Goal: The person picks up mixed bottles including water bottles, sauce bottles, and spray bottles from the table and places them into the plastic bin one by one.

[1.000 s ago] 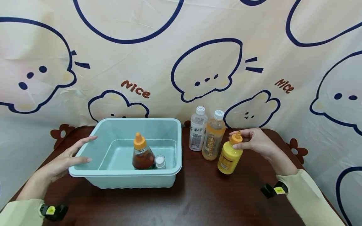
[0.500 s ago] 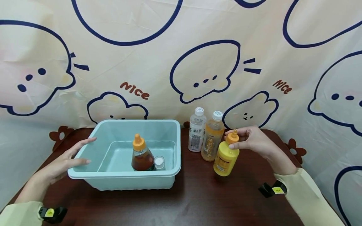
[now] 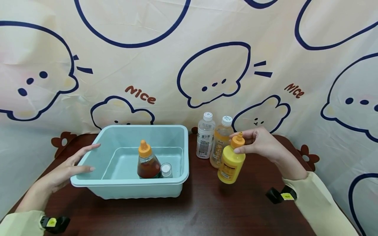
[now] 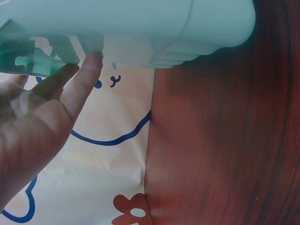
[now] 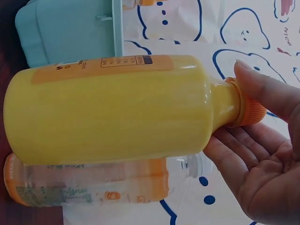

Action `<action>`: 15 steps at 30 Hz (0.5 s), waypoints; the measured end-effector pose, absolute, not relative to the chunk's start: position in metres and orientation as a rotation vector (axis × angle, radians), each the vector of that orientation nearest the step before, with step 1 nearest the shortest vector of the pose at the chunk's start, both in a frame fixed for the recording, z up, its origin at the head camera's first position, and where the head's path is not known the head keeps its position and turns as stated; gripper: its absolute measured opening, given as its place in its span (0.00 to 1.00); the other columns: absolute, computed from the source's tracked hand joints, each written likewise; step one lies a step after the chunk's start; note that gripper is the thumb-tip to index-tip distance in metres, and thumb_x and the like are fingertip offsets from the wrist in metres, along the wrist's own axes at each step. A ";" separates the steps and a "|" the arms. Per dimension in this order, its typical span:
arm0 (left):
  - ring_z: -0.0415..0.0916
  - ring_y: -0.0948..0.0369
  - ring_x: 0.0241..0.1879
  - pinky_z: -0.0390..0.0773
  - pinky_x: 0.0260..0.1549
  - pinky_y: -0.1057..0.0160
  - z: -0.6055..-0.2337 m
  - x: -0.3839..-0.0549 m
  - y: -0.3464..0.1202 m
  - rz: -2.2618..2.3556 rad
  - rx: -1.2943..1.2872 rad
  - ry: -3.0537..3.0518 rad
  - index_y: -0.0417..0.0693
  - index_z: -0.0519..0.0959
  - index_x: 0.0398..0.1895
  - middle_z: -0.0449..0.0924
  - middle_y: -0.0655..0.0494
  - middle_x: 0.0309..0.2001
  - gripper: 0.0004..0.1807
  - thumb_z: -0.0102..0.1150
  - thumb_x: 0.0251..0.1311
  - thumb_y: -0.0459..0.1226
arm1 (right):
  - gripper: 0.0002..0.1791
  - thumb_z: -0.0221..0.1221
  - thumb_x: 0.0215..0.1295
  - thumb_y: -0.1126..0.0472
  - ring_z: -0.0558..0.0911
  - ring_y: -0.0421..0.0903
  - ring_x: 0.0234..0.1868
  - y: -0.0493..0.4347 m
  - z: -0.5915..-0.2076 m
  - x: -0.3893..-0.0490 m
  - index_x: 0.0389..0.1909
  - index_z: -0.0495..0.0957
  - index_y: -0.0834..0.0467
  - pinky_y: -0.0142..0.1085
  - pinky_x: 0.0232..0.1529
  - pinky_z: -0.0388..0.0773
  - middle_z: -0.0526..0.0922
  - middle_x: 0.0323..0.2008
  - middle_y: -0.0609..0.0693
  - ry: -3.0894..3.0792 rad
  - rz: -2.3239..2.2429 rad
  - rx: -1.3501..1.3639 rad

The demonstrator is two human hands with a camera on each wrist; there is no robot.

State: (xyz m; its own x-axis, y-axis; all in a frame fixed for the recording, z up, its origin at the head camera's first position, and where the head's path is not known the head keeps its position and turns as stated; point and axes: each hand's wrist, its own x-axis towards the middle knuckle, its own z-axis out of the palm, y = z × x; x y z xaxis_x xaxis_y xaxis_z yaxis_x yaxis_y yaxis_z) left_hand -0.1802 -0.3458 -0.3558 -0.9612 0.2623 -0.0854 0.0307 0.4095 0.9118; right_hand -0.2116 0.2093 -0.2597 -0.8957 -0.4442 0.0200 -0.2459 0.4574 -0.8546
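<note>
In the head view, my right hand (image 3: 261, 144) grips a yellow squeeze bottle (image 3: 231, 164) by its orange nozzle cap (image 3: 237, 141). The bottle leans, its base towards the lower left, a dark shadow below it. In the right wrist view the thumb (image 5: 262, 89) lies on the cap and the fingers sit behind the neck. My left hand (image 3: 66, 165) holds the left rim of a light blue plastic basin (image 3: 133, 182), thumb over the rim, other fingers (image 4: 86, 82) outside. In the basin stand a brown-filled squeeze bottle (image 3: 149, 167) with an orange cap and a small white-capped bottle (image 3: 166, 170).
A clear labelled drink bottle (image 3: 205, 139) and an orange drink bottle (image 3: 220, 144) stand between basin and right hand, at the back of the dark wood table (image 3: 206, 213). A cartoon-printed cloth (image 3: 165, 65) hangs behind and at the sides.
My right hand has moved the yellow squeeze bottle leftwards, bringing it in front of the orange drink bottle. The left hand and basin keep their places, apart from a slight shift of the view.
</note>
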 end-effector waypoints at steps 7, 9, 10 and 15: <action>0.69 0.48 0.43 0.79 0.31 0.49 -0.356 -0.180 -0.346 1.584 0.266 2.449 0.75 0.46 0.68 0.41 0.31 0.62 0.40 0.50 0.58 0.34 | 0.27 0.67 0.49 0.61 0.79 0.51 0.41 0.200 -0.251 -0.209 0.50 0.74 0.68 0.37 0.42 0.77 0.80 0.45 0.61 2.515 -1.398 -0.597; 0.69 0.49 0.43 0.79 0.31 0.49 -0.356 -0.180 -0.346 1.586 0.267 2.446 0.75 0.46 0.68 0.41 0.32 0.62 0.40 0.50 0.58 0.34 | 0.26 0.67 0.49 0.61 0.79 0.51 0.41 0.197 -0.248 -0.209 0.50 0.74 0.68 0.37 0.42 0.77 0.80 0.45 0.61 2.524 -1.394 -0.604; 0.69 0.49 0.43 0.79 0.31 0.49 -0.356 -0.180 -0.346 1.585 0.266 2.445 0.75 0.46 0.68 0.40 0.32 0.62 0.40 0.50 0.58 0.34 | 0.26 0.67 0.49 0.61 0.79 0.51 0.41 0.196 -0.246 -0.209 0.50 0.74 0.68 0.37 0.42 0.77 0.80 0.45 0.61 2.529 -1.390 -0.607; 0.70 0.48 0.43 0.79 0.30 0.50 -0.356 -0.181 -0.345 1.584 0.255 2.439 0.75 0.46 0.68 0.38 0.31 0.63 0.40 0.50 0.59 0.34 | 0.26 0.67 0.49 0.62 0.80 0.50 0.39 0.189 -0.238 -0.207 0.49 0.74 0.69 0.36 0.41 0.77 0.81 0.42 0.60 2.552 -1.385 -0.601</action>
State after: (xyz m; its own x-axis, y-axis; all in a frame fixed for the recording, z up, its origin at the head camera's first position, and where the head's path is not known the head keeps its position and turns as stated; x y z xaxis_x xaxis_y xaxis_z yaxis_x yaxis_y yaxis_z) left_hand -0.1806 -0.3447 -0.3555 -0.9602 0.2641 -0.0906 0.0247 0.4034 0.9147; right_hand -0.2073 0.1890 -0.2379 -0.9029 -0.4283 0.0368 -0.2643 0.4856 -0.8333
